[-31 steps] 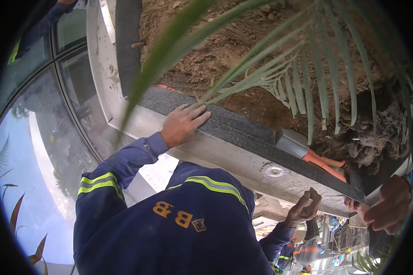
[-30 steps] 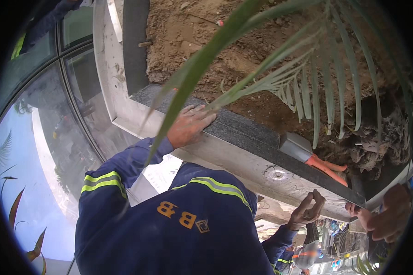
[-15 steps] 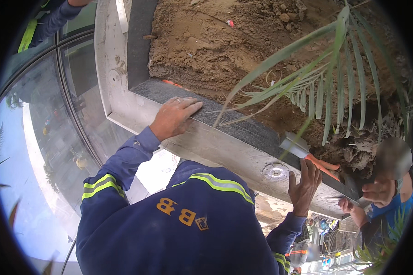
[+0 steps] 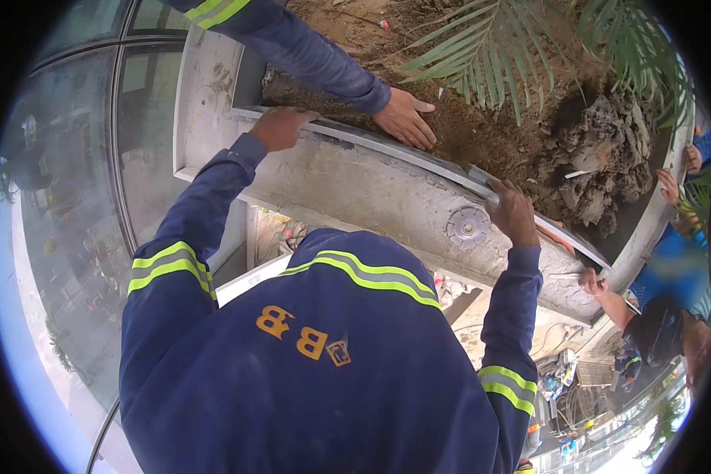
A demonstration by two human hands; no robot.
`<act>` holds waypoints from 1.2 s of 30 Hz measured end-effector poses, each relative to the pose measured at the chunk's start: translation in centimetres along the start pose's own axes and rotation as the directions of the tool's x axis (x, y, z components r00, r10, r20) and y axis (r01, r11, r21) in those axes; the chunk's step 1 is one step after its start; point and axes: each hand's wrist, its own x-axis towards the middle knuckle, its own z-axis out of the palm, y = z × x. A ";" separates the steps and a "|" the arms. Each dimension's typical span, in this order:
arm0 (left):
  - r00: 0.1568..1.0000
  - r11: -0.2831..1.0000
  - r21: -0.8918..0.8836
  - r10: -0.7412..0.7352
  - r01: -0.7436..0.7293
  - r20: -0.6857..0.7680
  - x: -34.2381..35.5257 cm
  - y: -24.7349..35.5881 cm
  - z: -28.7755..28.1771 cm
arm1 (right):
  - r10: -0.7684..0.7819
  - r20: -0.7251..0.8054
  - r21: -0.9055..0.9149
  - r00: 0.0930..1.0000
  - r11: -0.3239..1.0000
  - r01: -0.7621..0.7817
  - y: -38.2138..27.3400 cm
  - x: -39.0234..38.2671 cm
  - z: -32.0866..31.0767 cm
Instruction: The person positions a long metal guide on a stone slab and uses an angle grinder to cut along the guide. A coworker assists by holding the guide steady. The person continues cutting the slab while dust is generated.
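Note:
A long grey stone slab [image 4: 347, 134] stands tipped up along the top of a concrete wall [image 4: 371, 186], its narrow edge showing. My left hand [image 4: 279, 129] grips the slab near its left end, fingers curled over the edge. Further right, my right hand [image 4: 515, 213] is closed on the same slab, its fingertips partly hidden behind it. Between my hands, a co-worker's hand [image 4: 407, 118] is spread flat at the slab's soil side. Another person's hand [image 4: 592, 283] is by the slab's right end. Something orange [image 4: 559, 231] shows beneath the slab, beside my right hand.
A round segmented disc [image 4: 468, 227] rests against the wall face. Brown soil [image 4: 347, 47], palm fronds [image 4: 490, 55] and a root clump [image 4: 600, 158] lie beyond the slab. Glass panels [image 4: 71, 189] run along the left. A person in blue [image 4: 679, 261] is at the right.
The slab has gone from lying flat to tipped up on edge, with both my hands now gripping it. The co-worker's arm has reached in from the upper left to the soil side.

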 end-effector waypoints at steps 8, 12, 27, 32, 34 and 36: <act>0.985 0.982 0.122 -0.129 0.143 -0.117 -0.6 -2.3 0.5 | 0.104 0.033 -0.097 0.994 0.990 -0.100 0.7 2.1 2.1; 0.965 0.968 0.159 -0.159 0.194 -0.209 0.0 -3.4 1.6 | 0.251 0.115 -0.190 0.961 0.955 -0.227 -0.5 4.0 2.0; 0.978 0.964 0.180 -0.178 0.196 -0.107 1.1 -8.9 6.6 | 0.126 0.149 -0.241 0.981 0.967 -0.088 -2.1 6.9 2.4; 0.959 0.952 0.305 0.092 -0.006 -0.269 0.6 -4.3 1.5 | 0.158 0.001 -0.182 0.987 0.971 -0.156 1.2 3.3 4.5; 0.983 0.948 0.317 0.056 0.002 -0.173 -0.9 -2.3 0.4 | 0.136 -0.047 -0.174 0.990 0.974 -0.143 0.0 2.1 4.6; 0.995 0.954 0.301 0.018 0.012 -0.099 -1.1 -1.5 0.1 | 0.185 -0.053 -0.186 0.981 0.964 -0.192 0.6 1.3 3.9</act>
